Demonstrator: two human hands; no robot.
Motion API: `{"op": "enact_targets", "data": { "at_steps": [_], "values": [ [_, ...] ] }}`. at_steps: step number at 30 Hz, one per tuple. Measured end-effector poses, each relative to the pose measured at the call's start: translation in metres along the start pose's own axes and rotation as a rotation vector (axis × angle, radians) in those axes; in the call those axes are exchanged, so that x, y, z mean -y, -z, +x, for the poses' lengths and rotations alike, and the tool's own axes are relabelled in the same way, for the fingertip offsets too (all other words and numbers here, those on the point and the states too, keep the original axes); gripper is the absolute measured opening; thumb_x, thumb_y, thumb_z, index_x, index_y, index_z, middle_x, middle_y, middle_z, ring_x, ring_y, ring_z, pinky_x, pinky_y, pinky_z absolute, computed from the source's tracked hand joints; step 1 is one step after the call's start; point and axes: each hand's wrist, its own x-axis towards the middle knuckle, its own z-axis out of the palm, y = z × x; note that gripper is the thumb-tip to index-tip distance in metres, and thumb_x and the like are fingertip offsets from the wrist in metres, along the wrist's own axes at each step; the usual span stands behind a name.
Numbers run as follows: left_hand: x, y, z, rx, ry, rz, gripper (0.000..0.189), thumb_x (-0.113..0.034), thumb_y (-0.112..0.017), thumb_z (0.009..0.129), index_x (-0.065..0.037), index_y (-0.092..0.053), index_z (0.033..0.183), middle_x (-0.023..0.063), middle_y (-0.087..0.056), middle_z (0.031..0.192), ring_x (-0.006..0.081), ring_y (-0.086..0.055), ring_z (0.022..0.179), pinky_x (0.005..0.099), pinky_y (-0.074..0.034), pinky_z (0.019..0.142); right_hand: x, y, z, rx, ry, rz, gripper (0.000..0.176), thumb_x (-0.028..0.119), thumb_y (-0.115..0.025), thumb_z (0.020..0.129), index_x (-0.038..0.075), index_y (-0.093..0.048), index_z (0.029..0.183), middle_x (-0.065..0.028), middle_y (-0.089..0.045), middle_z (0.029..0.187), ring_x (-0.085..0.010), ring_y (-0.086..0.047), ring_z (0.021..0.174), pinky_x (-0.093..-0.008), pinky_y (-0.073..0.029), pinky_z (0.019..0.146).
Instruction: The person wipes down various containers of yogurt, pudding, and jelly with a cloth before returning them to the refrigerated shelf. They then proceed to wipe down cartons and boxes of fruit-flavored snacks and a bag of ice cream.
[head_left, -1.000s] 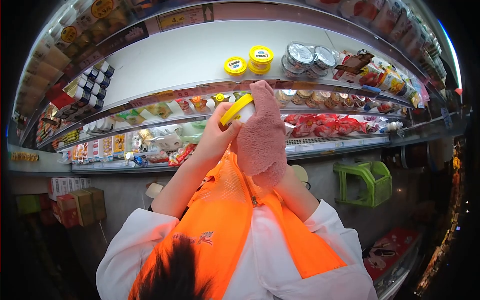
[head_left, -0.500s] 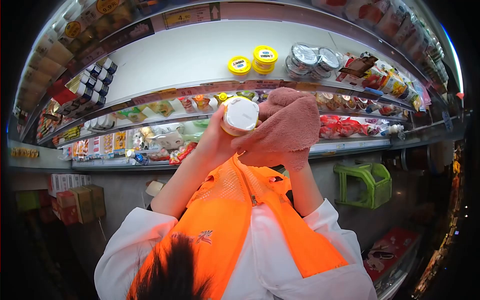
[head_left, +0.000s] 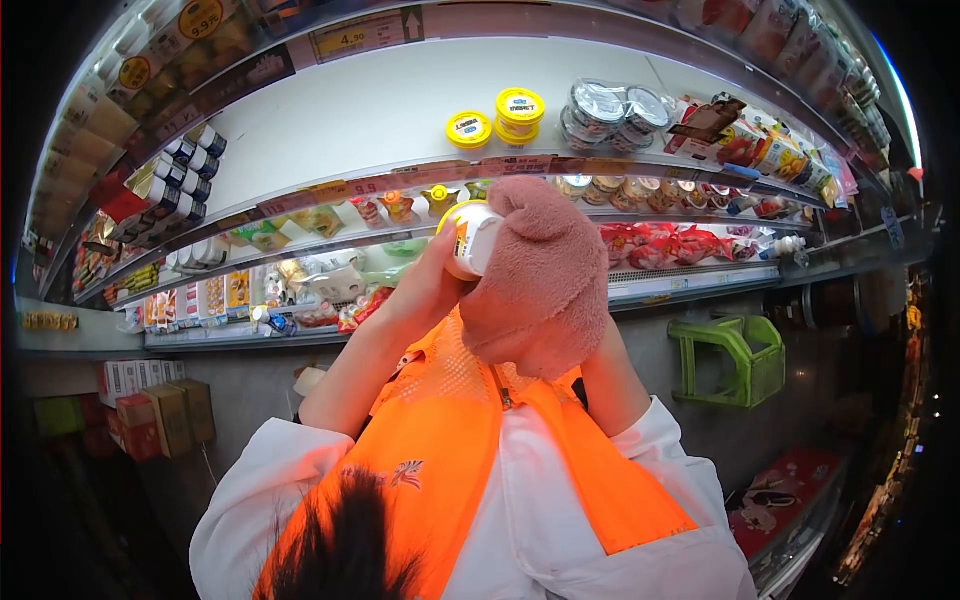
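Note:
My left hand is wrapped round a small white tub with a yellow rim, held tilted on its side in front of the shelves. Over my right hand drapes a pink cloth, pressed against the tub's white end; the fingers beneath it are hidden. Only the right forearm shows below the cloth. Beyond them on the shelf stand a single yellow-lidded tub and a stack of yellow-lidded tubs.
Right of the tubs are clear-wrapped round containers. Dark-and-white cartons stand at the shelf's left. Lower shelves hold red packets and other packaged food. On the floor are a green plastic stool and cardboard boxes.
The tub has turned from showing its white end to lying on its side, facing the cloth. My right hand has moved left with the cloth, which now covers the tub's end.

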Motion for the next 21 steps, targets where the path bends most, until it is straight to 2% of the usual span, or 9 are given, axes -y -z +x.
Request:
{"op": "enact_targets", "data": {
  "at_steps": [3, 5, 8, 9, 12, 14, 16, 18, 21],
  "values": [
    [0.0, -0.005, 0.0, 0.011, -0.013, -0.082, 0.057, -0.049, -0.033, 0.095, -0.008, -0.031, 0.135, 0.0092, -0.045, 0.13, 0.021, -0.043, 0.122, 0.038, -0.032, 0.103, 0.002, 0.002, 0.004, -0.056, -0.108, 0.213, 0.03, 0.012, -0.066, 0.065, 0.005, -0.054, 0.092, -0.0145, -0.056, 0.082, -0.0314, -0.056, 0.08, -0.0318, -0.045, 0.076],
    [-0.001, -0.008, 0.003, 0.011, -0.067, -0.081, 0.059, -0.05, -0.032, 0.095, -0.008, -0.029, 0.136, 0.0099, -0.046, 0.129, 0.0211, -0.043, 0.121, 0.0373, -0.034, 0.102, 0.008, 0.003, 0.002, -0.114, 0.03, -0.15, 0.042, 0.016, -0.073, 0.061, 0.004, -0.054, 0.097, -0.0119, -0.055, 0.086, -0.0257, -0.056, 0.081, -0.0294, -0.045, 0.076],
    [0.003, 0.012, 0.013, -0.029, -0.136, 0.281, 0.063, -0.052, -0.029, 0.095, -0.006, -0.025, 0.138, 0.0118, -0.047, 0.126, 0.0213, -0.044, 0.12, 0.0345, -0.036, 0.099, 0.013, -0.015, 0.01, -0.162, 0.11, -0.491, 0.045, 0.017, -0.071, 0.06, 0.004, -0.052, 0.099, -0.0117, -0.054, 0.091, -0.0255, -0.055, 0.086, -0.0302, -0.045, 0.077],
    [0.009, 0.01, 0.012, -0.049, -0.241, 0.398, 0.065, -0.053, -0.027, 0.095, -0.004, -0.023, 0.138, 0.0132, -0.046, 0.126, 0.0222, -0.045, 0.117, 0.0339, -0.036, 0.096, 0.013, -0.021, 0.012, -0.179, 0.107, -0.572, 0.044, 0.017, -0.069, 0.06, 0.005, -0.052, 0.098, -0.0124, -0.053, 0.093, -0.0268, -0.055, 0.088, -0.0313, -0.045, 0.078],
    [0.013, -0.002, 0.013, 0.006, -0.633, 0.675, 0.068, -0.055, -0.025, 0.094, -0.002, -0.022, 0.137, 0.0165, -0.045, 0.123, 0.0258, -0.048, 0.109, 0.0346, -0.036, 0.093, -0.001, -0.023, 0.007, -0.059, 0.211, -0.518, 0.062, 0.023, -0.072, 0.052, 0.004, -0.048, 0.106, -0.0119, -0.05, 0.099, -0.0278, -0.053, 0.093, -0.0319, -0.045, 0.078],
    [0.031, 0.018, 0.023, -0.068, -0.754, 0.824, 0.069, -0.054, -0.027, 0.093, -0.002, -0.022, 0.136, 0.019, -0.043, 0.12, 0.0304, -0.047, 0.106, 0.0383, -0.035, 0.094, 0.0, -0.007, -0.004, 0.054, 0.358, -0.496, 0.069, 0.026, -0.074, 0.049, 0.002, -0.046, 0.108, -0.0124, -0.05, 0.097, -0.0292, -0.052, 0.092, -0.0324, -0.044, 0.078],
    [0.036, 0.029, 0.021, -0.087, -0.831, 0.97, 0.068, -0.052, -0.032, 0.091, -0.002, -0.022, 0.136, 0.0213, -0.041, 0.118, 0.0344, -0.044, 0.105, 0.0415, -0.033, 0.094, -0.001, -0.002, -0.006, 0.111, 0.384, -0.43, 0.073, 0.027, -0.076, 0.049, 0.002, -0.044, 0.109, -0.0126, -0.049, 0.095, -0.0296, -0.052, 0.089, -0.0324, -0.044, 0.077],
    [0.026, 0.025, 0.015, -0.048, -0.873, 1.115, 0.066, -0.047, -0.04, 0.09, -0.001, -0.023, 0.135, 0.0235, -0.039, 0.116, 0.0379, -0.041, 0.105, 0.0443, -0.03, 0.095, -0.006, -0.005, 0.002, 0.108, 0.297, -0.326, 0.073, 0.028, -0.077, 0.05, 0.003, -0.044, 0.11, -0.0126, -0.05, 0.093, -0.029, -0.052, 0.086, -0.032, -0.044, 0.078],
    [0.02, 0.017, 0.007, -0.11, -0.964, 1.396, 0.068, -0.038, -0.052, 0.085, -0.001, -0.024, 0.134, 0.0237, -0.036, 0.12, 0.0392, -0.04, 0.107, 0.0455, -0.029, 0.095, -0.022, -0.011, -0.003, 0.185, 0.055, 0.079, 0.062, 0.023, -0.074, 0.058, 0.004, -0.045, 0.109, -0.0121, -0.05, 0.091, -0.0273, -0.051, 0.083, -0.0319, -0.044, 0.077]
  ]
}}
